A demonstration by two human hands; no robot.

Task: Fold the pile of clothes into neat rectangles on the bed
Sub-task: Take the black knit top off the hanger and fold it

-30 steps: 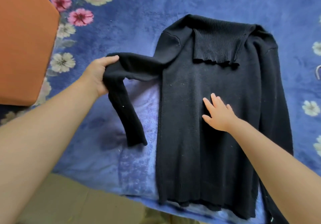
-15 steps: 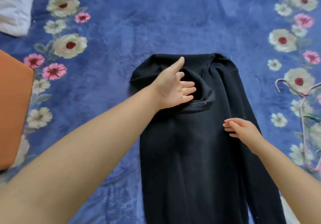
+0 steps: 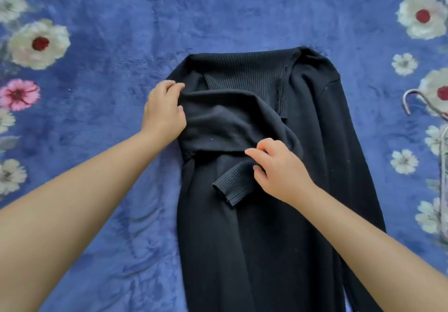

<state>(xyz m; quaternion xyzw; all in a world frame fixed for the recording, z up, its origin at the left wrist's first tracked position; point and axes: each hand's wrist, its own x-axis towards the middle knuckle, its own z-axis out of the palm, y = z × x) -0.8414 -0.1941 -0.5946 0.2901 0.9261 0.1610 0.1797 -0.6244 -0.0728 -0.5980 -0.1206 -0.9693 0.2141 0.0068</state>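
Mid-frame, a black sweater point(image 3: 278, 239) lies on the blue bed point(image 3: 109, 214). Left hand point(image 3: 163, 111) pinches its folded shoulder edge; right hand point(image 3: 278, 168) pinches the sleeve point(image 3: 232, 127) near the cuff point(image 3: 234, 187).

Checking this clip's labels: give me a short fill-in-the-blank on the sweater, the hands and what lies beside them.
1. The sweater lying on the floral blanket is ____ in colour.
2. The folded-in sleeve's ribbed cuff lies by the ____ hand.
3. The left hand pinches the sweater at its ____ shoulder.
4. At the right edge of the view lies a ____.

Missing words: black; right; left; hanger
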